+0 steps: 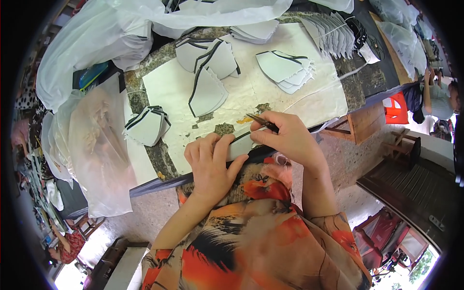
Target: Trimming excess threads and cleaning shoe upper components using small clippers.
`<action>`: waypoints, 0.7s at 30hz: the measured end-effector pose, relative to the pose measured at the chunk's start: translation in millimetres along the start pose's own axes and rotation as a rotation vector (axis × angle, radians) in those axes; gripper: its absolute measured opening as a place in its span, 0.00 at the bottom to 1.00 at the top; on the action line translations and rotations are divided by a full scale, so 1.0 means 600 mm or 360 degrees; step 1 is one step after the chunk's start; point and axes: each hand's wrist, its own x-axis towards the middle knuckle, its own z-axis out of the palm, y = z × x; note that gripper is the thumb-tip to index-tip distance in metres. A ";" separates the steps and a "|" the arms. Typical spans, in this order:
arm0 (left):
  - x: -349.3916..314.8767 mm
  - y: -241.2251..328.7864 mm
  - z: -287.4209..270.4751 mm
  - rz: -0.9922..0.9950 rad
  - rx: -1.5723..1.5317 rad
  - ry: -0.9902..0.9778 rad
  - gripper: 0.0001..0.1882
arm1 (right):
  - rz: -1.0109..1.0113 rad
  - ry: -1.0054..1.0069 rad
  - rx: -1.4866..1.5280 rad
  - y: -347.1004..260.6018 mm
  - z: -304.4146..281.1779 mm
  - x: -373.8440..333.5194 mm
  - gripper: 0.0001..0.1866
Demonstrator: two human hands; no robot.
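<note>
At the table's near edge, my left hand (209, 164) holds a white fabric piece (238, 148) with dark edging, its fingers over the left part and its thumb at the lower edge. My right hand (295, 140) is closed around small dark pointed snips (265, 123), their tip aimed up and to the left. Its fingertips also meet the right end of the piece. Farther in lie similar white pieces: a single-looking pile (208, 92), an overlapping pile (220, 59), a fanned pile (286, 71) at the right and a small stack (148, 126) at the left.
A worn pale sheet (309, 104) covers the tabletop. Clear plastic bags (99, 145) spread over the left side and far edge. A tied bundle of white pieces (329, 35) lies far right. Beyond the table are a wooden stool (355, 126) and a red plastic stool (395, 108).
</note>
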 end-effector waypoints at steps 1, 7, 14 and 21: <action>0.002 -0.001 -0.004 -0.0019 -0.0066 -0.0007 0.29 | -0.0056 -0.0024 0.0047 0.001 0.002 0.001 0.12; 0.056 0.000 -0.044 0.0029 -0.0404 -0.0123 0.17 | -0.0034 -0.0118 0.0194 -0.015 0.001 -0.006 0.09; 0.096 -0.007 -0.074 -0.0272 -0.1087 -0.0619 0.11 | -0.0170 -0.0123 0.0490 -0.009 -0.011 -0.014 0.10; 0.100 -0.034 -0.098 -0.1138 -0.2085 -0.1120 0.09 | -0.0870 -0.0053 -0.0531 -0.001 -0.018 -0.034 0.14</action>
